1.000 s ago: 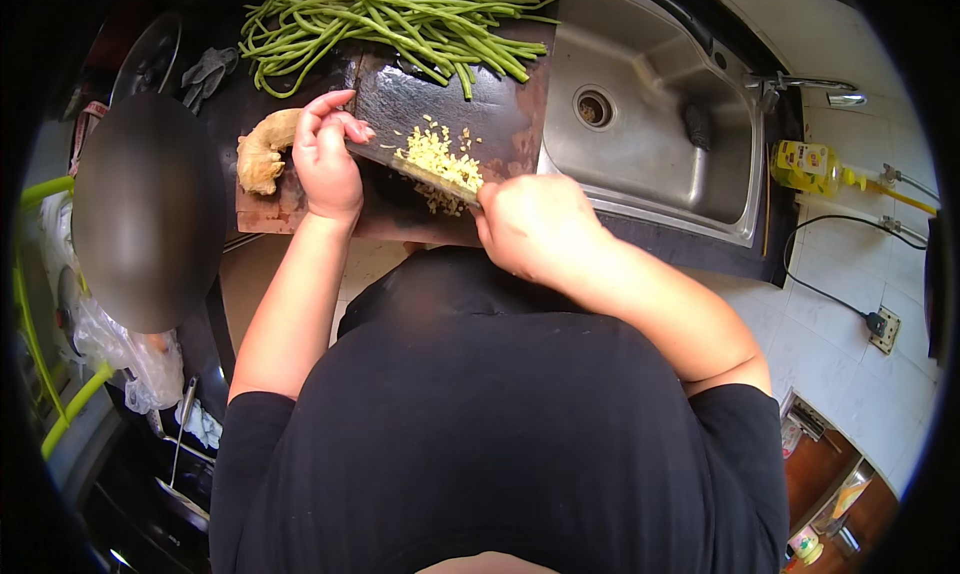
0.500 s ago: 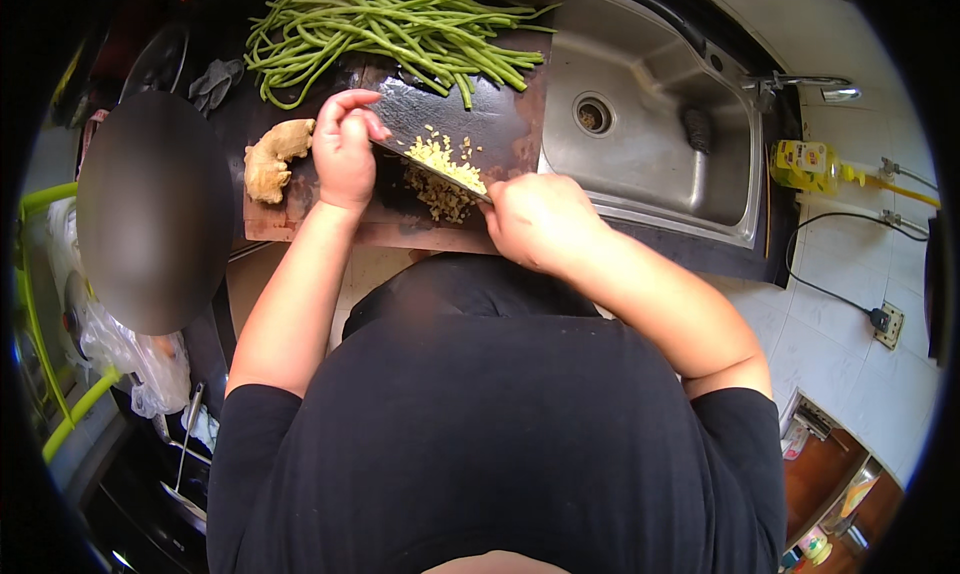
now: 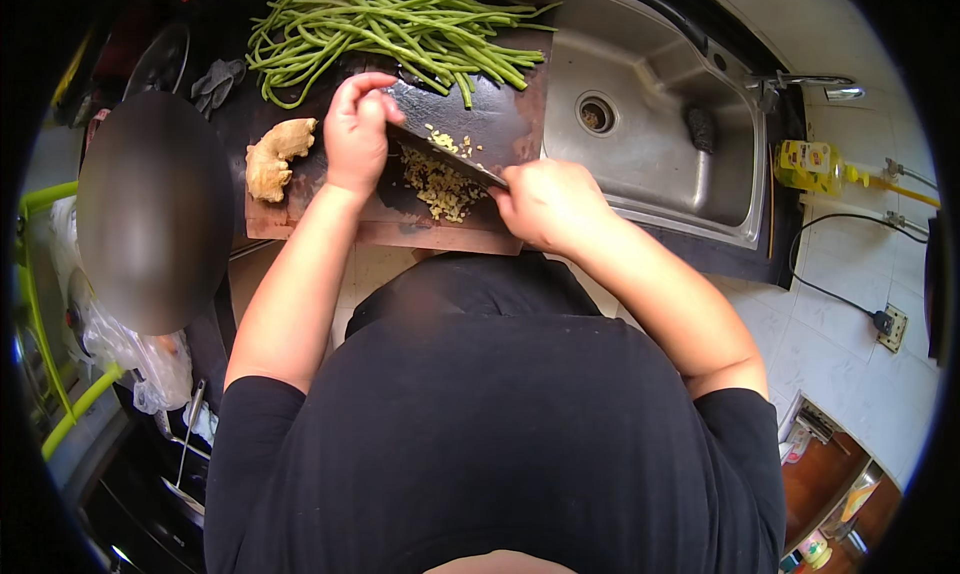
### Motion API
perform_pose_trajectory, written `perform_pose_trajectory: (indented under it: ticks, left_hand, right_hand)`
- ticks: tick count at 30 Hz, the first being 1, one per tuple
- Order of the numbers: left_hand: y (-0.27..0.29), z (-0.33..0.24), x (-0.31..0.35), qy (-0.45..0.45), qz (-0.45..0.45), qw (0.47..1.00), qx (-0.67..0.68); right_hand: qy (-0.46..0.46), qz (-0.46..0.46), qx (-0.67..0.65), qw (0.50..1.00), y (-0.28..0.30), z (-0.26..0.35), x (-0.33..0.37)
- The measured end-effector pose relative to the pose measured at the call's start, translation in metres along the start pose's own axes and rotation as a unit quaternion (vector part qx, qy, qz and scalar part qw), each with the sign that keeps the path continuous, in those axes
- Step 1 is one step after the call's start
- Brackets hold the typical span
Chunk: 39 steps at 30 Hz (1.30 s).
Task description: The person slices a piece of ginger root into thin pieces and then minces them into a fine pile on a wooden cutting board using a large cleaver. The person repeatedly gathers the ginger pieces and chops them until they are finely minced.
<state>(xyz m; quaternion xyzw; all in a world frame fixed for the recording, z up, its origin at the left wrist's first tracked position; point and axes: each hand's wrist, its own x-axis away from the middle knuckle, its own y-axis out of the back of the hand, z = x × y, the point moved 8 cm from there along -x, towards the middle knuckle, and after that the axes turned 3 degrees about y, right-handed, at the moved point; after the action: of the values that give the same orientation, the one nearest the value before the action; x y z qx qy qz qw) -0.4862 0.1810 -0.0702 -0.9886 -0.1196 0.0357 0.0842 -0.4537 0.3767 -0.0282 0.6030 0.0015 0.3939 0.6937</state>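
A kitchen knife (image 3: 452,157) slants over a pile of finely chopped ginger (image 3: 440,190) on the dark, wet cutting board (image 3: 512,124). My right hand (image 3: 550,206) is closed around its handle. At the blade's far end, my left hand (image 3: 357,139) has its curled fingers against the tip, gripping it from above. A few pale bits lie on the far side of the blade. Left of my left hand, a large knobbly piece of ginger root (image 3: 270,160) rests on the board's left side. Long green beans (image 3: 390,29) are heaped along the board's far edge.
A steel sink (image 3: 650,124) with a faucet (image 3: 810,84) adjoins the board on the right. Past it stands a yellow bottle (image 3: 808,166). A grey cloth (image 3: 215,84) lies at the far left, and a plastic bag (image 3: 150,359) hangs beside a green frame.
Both hands have shifted slightly right with the knife. The blade now lies a little farther from me and covers part of the pale ginger that showed before.
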Motion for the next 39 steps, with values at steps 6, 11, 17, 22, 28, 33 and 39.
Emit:
perform_pose_trajectory:
  ticks: [6,11,17,22,28,33,39]
  left_hand:
    - [0.009,-0.002,0.001,0.017,-0.055,0.997,-0.041]
    - [-0.048,-0.050,0.028,-0.011,0.050,0.991,-0.124]
    - [0.025,-0.002,0.035,0.021,-0.052,0.998,0.009]
    - [0.011,-0.016,0.040,0.030,-0.051,0.994,-0.090]
    - [-0.034,-0.061,0.074,-0.066,-0.027,0.987,-0.142]
    - [0.036,-0.005,0.075,0.000,-0.101,0.995,-0.027]
    - [0.013,-0.012,0.062,0.018,-0.086,0.994,-0.067]
  right_hand:
    - [0.024,-0.004,0.034,0.999,0.011,0.003,-0.005]
    - [0.060,-0.105,-0.034,0.992,-0.016,-0.033,0.017]
    - [0.087,-0.047,0.056,0.993,0.025,0.007,0.001]
    - [0.136,-0.151,0.019,0.979,0.016,-0.020,0.018]
    - [0.117,-0.160,-0.021,0.980,-0.012,-0.048,0.025]
    - [0.101,-0.080,0.062,0.990,0.025,0.004,0.013]
    - [0.119,-0.121,0.018,0.985,0.004,-0.011,0.025]
